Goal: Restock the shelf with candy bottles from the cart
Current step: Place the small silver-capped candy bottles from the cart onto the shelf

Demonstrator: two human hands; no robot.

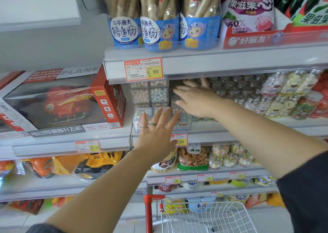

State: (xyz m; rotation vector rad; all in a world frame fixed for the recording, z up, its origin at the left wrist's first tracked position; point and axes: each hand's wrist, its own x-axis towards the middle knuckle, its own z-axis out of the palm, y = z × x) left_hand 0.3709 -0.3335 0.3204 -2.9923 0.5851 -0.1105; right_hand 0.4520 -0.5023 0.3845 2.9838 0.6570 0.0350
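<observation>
Push too hard and the loosely stacked candy bottles (159, 96) could topple off the shelf (248, 126). Your left hand (156, 135) is spread, fingers apart, with the bottles at 12 o'clock by its tips. Your right hand (197, 99) lays straight fingers against the stack, bottles at 9 o'clock.

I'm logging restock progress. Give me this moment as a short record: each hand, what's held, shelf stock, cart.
left hand: open, fingers spread, at the front of the lower clear candy boxes
right hand: open, reaching into the shelf between those boxes and the silver-lidded bottles
held: nothing visible in either hand
cart: below the shelf, wire basket, red handle
</observation>
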